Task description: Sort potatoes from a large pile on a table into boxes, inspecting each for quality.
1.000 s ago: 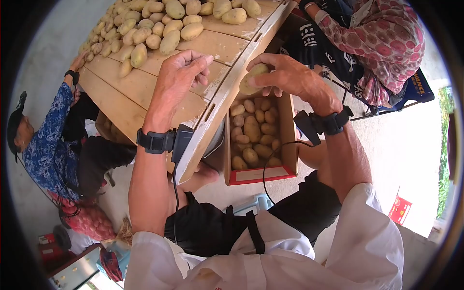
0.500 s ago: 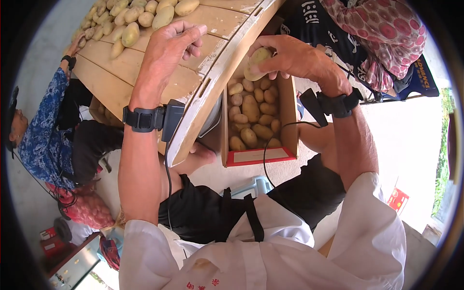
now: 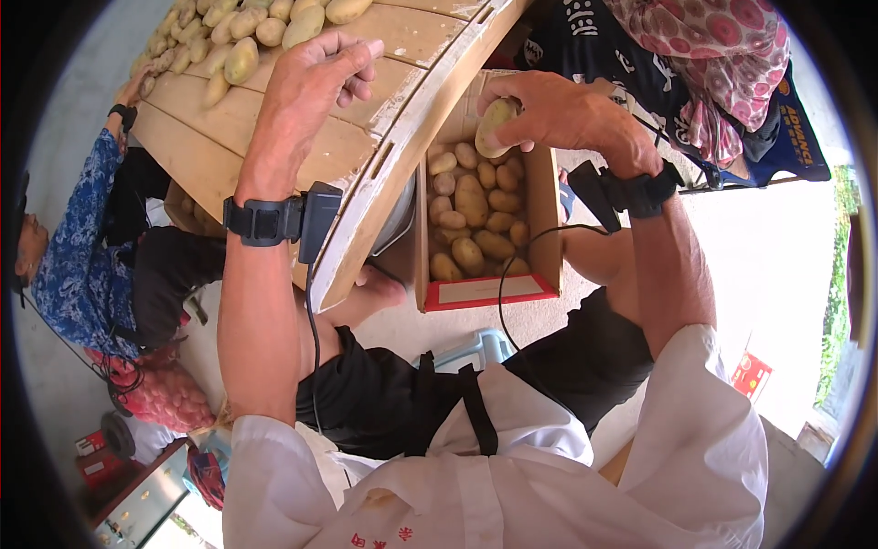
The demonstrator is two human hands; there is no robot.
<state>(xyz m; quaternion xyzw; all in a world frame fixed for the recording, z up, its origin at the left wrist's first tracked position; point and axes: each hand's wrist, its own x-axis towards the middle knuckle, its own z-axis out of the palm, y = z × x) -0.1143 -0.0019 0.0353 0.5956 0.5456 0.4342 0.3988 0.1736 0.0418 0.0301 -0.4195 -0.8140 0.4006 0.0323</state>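
Note:
My right hand (image 3: 558,112) grips a pale yellow potato (image 3: 495,124) just above the far end of a cardboard box (image 3: 544,215) that is partly filled with potatoes. The box sits on the ground below the edge of a slanted wooden table (image 3: 366,151). My left hand (image 3: 315,78) rests on the table top with its fingers curled and nothing in it, just short of a heap of potatoes (image 3: 247,32) at the far side. Black bands with small devices are strapped on both wrists.
A person in a blue patterned top (image 3: 78,265) crouches at the left by the table, one hand on its edge. Another person in a pink patterned top (image 3: 722,64) is at the upper right. A red mesh sack (image 3: 165,398) lies at lower left, a light blue stool (image 3: 476,348) under me.
My right hand with the potato has moved slightly down toward the box. My left hand has stayed on the table top; the view has shifted, so the potato heap sits higher in the picture.

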